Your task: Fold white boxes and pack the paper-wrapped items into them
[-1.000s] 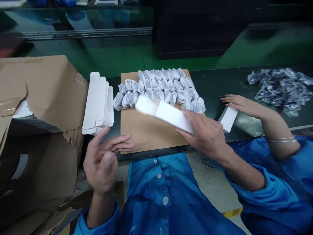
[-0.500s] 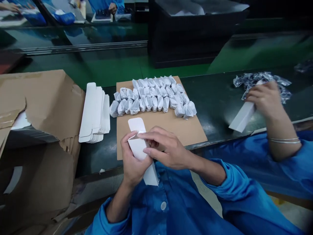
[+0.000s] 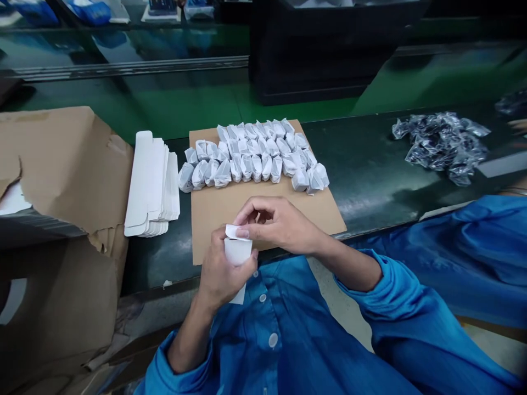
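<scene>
A slim white carton (image 3: pixel 237 252) stands tilted in front of my chest, its top flap folded over toward me. My left hand (image 3: pixel 220 274) is wrapped round its body. My right hand (image 3: pixel 280 222) pinches the flap at the carton's top between thumb and fingers. Just beyond my hands lies a sheet of brown cardboard (image 3: pixel 222 211), with rows of small items wrapped in white paper (image 3: pixel 247 164) on its far part. To the left of the sheet, a stack of flat white cartons (image 3: pixel 150 186) rests on the dark table (image 3: pixel 362 181).
At far left stands a large torn cardboard box (image 3: pixel 61 164). A pile of clear plastic-wrapped pieces (image 3: pixel 447 142) lies at the right, near a co-worker's blue sleeve (image 3: pixel 486 247) and another white carton (image 3: pixel 504 164). Behind the table is a big black bin (image 3: pixel 313 60).
The carton's raised flap has been bent down over the opening by my right hand. At the right, the co-worker's hand and carton have moved away from the plastic-wrapped pile toward the right edge.
</scene>
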### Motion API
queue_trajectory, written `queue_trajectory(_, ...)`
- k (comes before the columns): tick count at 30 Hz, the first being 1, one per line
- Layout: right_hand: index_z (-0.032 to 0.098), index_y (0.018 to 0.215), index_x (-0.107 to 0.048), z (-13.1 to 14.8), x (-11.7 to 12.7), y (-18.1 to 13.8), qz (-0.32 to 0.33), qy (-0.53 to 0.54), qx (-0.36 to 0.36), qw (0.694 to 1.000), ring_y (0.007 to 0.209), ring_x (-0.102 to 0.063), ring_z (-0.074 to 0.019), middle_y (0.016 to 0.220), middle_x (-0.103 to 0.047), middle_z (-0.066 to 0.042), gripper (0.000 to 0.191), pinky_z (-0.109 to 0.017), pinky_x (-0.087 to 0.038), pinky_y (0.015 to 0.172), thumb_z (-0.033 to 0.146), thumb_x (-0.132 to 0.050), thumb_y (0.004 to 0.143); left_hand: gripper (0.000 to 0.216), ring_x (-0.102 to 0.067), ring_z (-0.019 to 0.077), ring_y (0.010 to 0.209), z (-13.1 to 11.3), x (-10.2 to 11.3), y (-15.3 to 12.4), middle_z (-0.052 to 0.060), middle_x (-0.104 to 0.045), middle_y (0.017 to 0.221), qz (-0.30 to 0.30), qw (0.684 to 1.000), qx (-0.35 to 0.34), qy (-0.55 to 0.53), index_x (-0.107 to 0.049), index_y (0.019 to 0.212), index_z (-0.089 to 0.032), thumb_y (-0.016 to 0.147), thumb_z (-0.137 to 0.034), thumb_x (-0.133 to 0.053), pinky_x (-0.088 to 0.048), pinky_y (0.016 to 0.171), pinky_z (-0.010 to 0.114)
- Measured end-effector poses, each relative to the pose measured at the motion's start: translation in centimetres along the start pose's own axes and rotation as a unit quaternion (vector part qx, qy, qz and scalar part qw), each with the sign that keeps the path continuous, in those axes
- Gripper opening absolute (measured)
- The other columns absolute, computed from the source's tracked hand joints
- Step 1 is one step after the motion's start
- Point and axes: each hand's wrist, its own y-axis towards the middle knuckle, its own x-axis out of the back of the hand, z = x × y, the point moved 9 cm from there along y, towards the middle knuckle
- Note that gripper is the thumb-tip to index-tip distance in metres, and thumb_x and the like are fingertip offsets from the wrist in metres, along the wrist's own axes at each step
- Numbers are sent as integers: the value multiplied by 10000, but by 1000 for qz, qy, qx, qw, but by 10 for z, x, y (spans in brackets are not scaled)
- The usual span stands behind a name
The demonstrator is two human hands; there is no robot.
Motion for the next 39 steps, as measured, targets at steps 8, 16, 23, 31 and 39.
queue_trajectory(8,156,1033,-733,27,-8,-17,-41,-213,176,960,910,-692,-145,991,-754,-55,169,-272,-549,801,208,-602,940,939,-685,208,963,3,-2,-11,114,-600,1167,-13,995,17,-99,-171,1496,-196,755,-281,-741,-578,732,304)
queue_trajectory(16,173,937,-769,12,-6,-15,-41,-75,86,993,885,-685,-151,945,-731,-49,111,-286,-557,788,223,-688,881,990,-611,329,1222,-4,1,-11,198,-412,1526,55,997,3,50,-99,1576,-258,797,-333,-704,-585,818,370)
queue_trajectory(23,189,942,-766,6,-11,-31,-118,-77,115,983,984,-686,-157,1012,-748,-53,112,-317,-541,916,189,-668,889,1032,-630,353,1198,2,-4,-12,218,-438,1516,73,995,49,53,-58,1584,-233,798,-390,-707,-596,798,410)
queue_trajectory(31,197,1075,-667,0,-31,-52,-141,-171,223,949,1106,-637,-201,1178,-719,-107,178,-434,-529,957,240,-563,937,944,-623,324,1210,-1,-9,-21,204,-457,1505,79,997,17,22,-77,1583,-236,849,-408,-646,-596,792,385)
queue_trajectory(39,220,1481,-413,-38,-25,-57,-89,-82,63,991,1248,-589,-247,1468,-522,-148,777,-405,-511,996,510,-716,827,729,-688,252,984,36,17,-11,106,-591,1268,-117,976,133,-127,-406,1416,-260,794,-452,-735,-589,833,413)
